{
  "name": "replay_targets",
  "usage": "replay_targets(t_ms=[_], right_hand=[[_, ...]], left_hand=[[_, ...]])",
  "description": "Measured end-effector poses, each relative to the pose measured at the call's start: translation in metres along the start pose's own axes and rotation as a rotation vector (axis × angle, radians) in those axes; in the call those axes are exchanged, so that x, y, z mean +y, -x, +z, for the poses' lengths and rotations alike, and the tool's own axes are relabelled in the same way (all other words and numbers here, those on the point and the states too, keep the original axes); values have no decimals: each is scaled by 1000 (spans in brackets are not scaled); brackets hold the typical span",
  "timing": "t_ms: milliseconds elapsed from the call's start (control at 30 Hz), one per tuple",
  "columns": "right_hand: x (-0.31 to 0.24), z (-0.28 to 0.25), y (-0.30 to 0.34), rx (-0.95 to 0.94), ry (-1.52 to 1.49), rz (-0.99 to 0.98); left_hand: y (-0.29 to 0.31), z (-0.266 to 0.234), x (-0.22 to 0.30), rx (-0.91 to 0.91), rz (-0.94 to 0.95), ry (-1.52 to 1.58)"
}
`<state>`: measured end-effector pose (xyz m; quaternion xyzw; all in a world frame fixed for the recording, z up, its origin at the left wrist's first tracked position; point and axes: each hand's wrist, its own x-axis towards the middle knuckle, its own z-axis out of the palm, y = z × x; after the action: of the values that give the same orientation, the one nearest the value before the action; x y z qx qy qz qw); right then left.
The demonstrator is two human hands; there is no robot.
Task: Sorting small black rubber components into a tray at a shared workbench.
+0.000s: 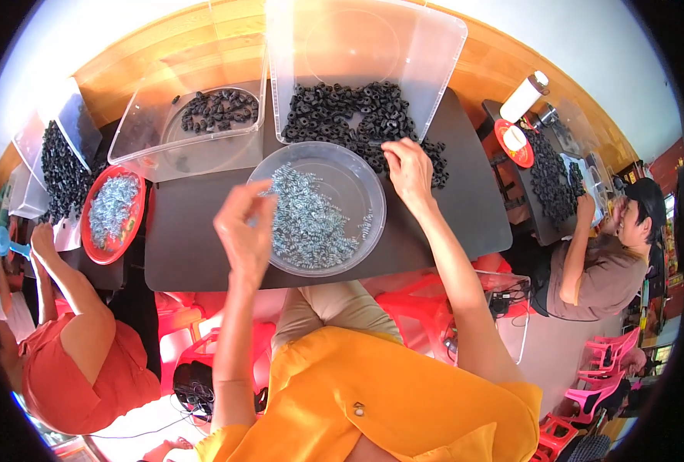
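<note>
My left hand (243, 231) hovers at the left rim of a round clear tub (369, 181), its fingers curled together. What they hold, if anything, is too small to make out. Small silvery-blue coil springs (307, 219) cover much of the tub's bottom. Beyond the tub's right rim, my right hand (410, 171) pinches a small black plastic part (377, 143) between thumb and fingertips. A heap of similar black parts (350, 112) spills from a tipped clear bin (357, 38) onto the dark table (196, 239) beneath that hand.
Another clear bin (188, 146) at the back left holds black pieces (219, 110). To the left, a red bowl (88, 223) of springs stands near a person in red (88, 369). On the right, a person in brown (600, 277) works at another table with black parts (554, 185).
</note>
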<state>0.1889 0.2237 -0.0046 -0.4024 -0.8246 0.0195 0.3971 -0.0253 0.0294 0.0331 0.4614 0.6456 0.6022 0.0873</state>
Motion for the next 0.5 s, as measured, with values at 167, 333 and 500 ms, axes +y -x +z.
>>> replay_targets(t_ms=[167,333,500], right_hand=[[20,38,-37,-106,139,-150],[31,54,-51,-178,287,-269],[31,64,-60,-185,220,-386]], left_hand=[[46,29,-8,-41,-183,290],[56,32,-5,-53,-246,338],[56,33,-10,-63,-254,353]])
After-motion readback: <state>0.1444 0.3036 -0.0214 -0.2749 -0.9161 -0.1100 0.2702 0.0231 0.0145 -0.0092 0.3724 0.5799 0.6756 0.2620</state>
